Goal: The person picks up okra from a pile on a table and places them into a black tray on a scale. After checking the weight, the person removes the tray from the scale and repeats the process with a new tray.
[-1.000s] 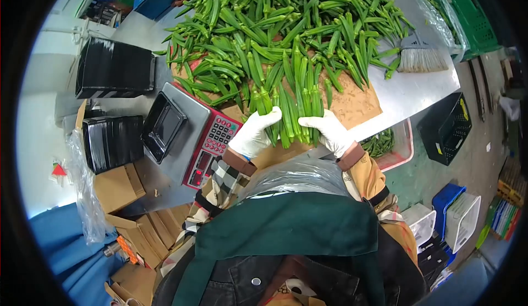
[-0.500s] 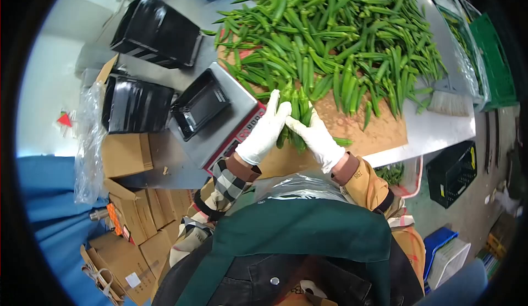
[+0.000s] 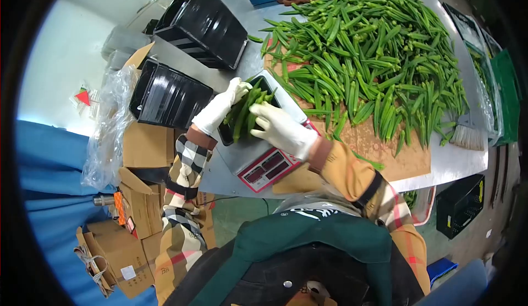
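Observation:
A bunch of green okra (image 3: 245, 111) lies in a small black tray (image 3: 226, 134) on top of a digital scale (image 3: 269, 169). My left hand (image 3: 224, 106), in a white glove, is at the tray's left side with its fingers curled against the okra ends. From the right, my gloved right hand (image 3: 281, 128) presses bent fingers on the same bunch. Parts of the okra and of the tray are hidden under both hands. To the right of the scale spreads a large heap of loose okra (image 3: 374, 58) on a cardboard sheet (image 3: 404, 160).
Two stacks of black trays, one farther back (image 3: 206, 25) and one nearer (image 3: 171, 94), stand left of the scale. A brush (image 3: 467, 135) rests at the table's right edge. Cardboard boxes (image 3: 115, 251) lie at lower left, and a dark crate (image 3: 461, 204) is on the floor at right.
Both hands have moved left from the cardboard to the tray on the scale, bringing the okra bunch with them. The tray held no okra before. The camera view has shifted.

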A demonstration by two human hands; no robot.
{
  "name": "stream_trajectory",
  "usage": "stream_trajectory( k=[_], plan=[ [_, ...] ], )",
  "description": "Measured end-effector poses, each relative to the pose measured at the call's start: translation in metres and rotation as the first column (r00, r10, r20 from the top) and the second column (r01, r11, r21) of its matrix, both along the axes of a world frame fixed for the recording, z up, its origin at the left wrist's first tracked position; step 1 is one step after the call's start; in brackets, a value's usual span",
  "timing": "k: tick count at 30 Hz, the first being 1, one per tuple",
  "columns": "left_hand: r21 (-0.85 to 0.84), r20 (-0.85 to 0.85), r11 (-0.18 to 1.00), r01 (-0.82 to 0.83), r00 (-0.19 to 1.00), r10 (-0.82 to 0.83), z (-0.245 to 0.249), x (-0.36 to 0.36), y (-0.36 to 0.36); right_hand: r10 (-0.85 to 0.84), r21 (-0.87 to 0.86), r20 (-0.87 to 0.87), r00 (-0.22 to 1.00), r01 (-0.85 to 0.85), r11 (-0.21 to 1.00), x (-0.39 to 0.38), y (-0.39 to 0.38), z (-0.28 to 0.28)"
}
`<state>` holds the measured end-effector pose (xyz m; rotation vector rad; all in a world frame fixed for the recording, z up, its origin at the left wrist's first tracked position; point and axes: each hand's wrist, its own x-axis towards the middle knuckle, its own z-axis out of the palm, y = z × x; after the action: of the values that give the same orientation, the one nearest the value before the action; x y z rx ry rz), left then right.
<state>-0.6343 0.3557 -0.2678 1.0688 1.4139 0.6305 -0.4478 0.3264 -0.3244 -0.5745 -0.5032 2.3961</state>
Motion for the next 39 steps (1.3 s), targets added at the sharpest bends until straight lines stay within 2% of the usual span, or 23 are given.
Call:
stream_trajectory(
  k=[1,3,4,5,6,8,9,11,13,14,15,17,18,21,23,25,26,29,30,33,34,37,39],
  plan=[
    [-0.016,-0.151,1.0,0.011,0.988,-0.014,0.005,-0.016,0.0,0.007,0.056,0.027,1.0,-0.008,0.998,0.019,-0.007,0.007],
    [0.096,-0.064,0.989,-0.116,0.99,0.122,0.004,-0.039,-0.009,-0.165,0.075,0.186,0.969,0.154,0.985,0.052,-0.019,-0.028],
    [0.112,-0.086,0.975,-0.191,0.976,0.202,0.01,-0.048,-0.016,-0.202,0.088,0.146,0.969,0.19,0.978,0.078,-0.025,-0.044],
    [0.12,-0.036,0.956,-0.267,0.961,0.273,0.009,-0.061,-0.021,-0.19,0.213,0.182,0.965,0.15,0.965,0.107,-0.031,-0.074],
    [0.129,-0.022,0.939,-0.319,0.946,0.325,0.006,-0.076,-0.028,-0.254,0.121,0.325,0.911,0.226,0.967,0.128,-0.041,-0.054],
    [0.119,0.009,0.9,-0.419,0.907,0.421,-0.003,-0.107,-0.044,-0.381,0.203,0.49,0.784,0.323,0.924,0.183,-0.072,-0.081],
    [0.111,0.008,0.861,-0.497,0.867,0.499,-0.012,-0.119,-0.054,-0.45,0.198,0.496,0.743,0.408,0.891,0.21,-0.087,-0.096],
    [0.22,-0.073,0.77,-0.598,0.777,0.625,-0.018,-0.117,-0.082,-0.461,0.152,0.68,0.57,0.506,0.849,0.25,-0.118,-0.111],
    [0.338,-0.075,0.713,-0.614,0.738,0.671,-0.047,-0.124,-0.103,-0.461,0.178,0.773,0.435,0.549,0.817,0.283,-0.147,-0.129],
    [0.356,-0.116,0.687,-0.633,0.7,0.705,-0.046,-0.112,-0.111,-0.45,0.181,0.81,0.376,0.569,0.802,0.294,-0.157,-0.138],
    [0.421,-0.257,0.687,-0.592,0.648,0.716,-0.043,-0.097,-0.119,-0.437,0.187,0.843,0.314,0.591,0.785,0.304,-0.166,-0.148],
    [0.477,-0.358,0.703,-0.527,0.614,0.704,-0.048,-0.081,-0.132,-0.441,0.219,0.859,0.259,0.592,0.776,0.317,-0.18,-0.17],
    [0.481,-0.319,0.676,-0.559,0.606,0.728,-0.052,-0.073,-0.135,-0.446,0.239,0.865,0.23,0.594,0.769,0.322,-0.186,-0.182],
    [0.428,-0.483,0.754,-0.498,0.579,0.657,-0.037,-0.035,-0.129,-0.507,0.358,0.85,0.144,0.547,0.756,0.32,-0.191,-0.209],
    [0.474,-0.58,0.792,-0.385,0.54,0.61,-0.047,-0.024,-0.122,-0.528,0.395,0.843,0.1,0.552,0.735,0.321,-0.19,-0.217],
    [0.571,-0.714,0.814,-0.104,0.426,0.555,-0.053,-0.016,-0.115,-0.529,0.402,0.843,0.095,0.542,0.738,0.323,-0.188,-0.221],
    [0.478,-0.797,0.877,-0.058,0.392,0.46,-0.044,-0.007,-0.112,-0.53,0.407,0.843,0.09,0.538,0.738,0.323,-0.189,-0.221],
    [0.269,-0.919,0.954,0.131,0.331,0.213,-0.059,-0.009,-0.107,-0.534,0.422,0.842,0.079,0.522,0.741,0.319,-0.189,-0.216],
    [0.285,-0.92,0.943,0.171,0.325,0.22,-0.06,-0.01,-0.106,-0.535,0.425,0.841,0.078,0.515,0.744,0.317,-0.189,-0.215],
    [0.353,-0.836,0.934,0.046,0.463,0.293,-0.045,-0.014,-0.096,-0.511,0.406,0.856,0.073,0.516,0.754,0.316,-0.188,-0.215],
    [0.386,-0.843,0.919,0.087,0.438,0.313,-0.039,-0.017,-0.091,-0.497,0.394,0.865,0.072,0.517,0.76,0.316,-0.187,-0.214],
    [0.548,-0.752,0.812,0.202,0.543,0.373,-0.03,-0.029,-0.078,-0.48,0.374,0.874,0.076,0.526,0.764,0.314,-0.184,-0.208],
    [0.509,-0.782,0.84,0.187,0.508,0.361,-0.02,-0.044,-0.074,-0.458,0.351,0.885,0.08,0.532,0.77,0.311,-0.181,-0.197]
  ],
)
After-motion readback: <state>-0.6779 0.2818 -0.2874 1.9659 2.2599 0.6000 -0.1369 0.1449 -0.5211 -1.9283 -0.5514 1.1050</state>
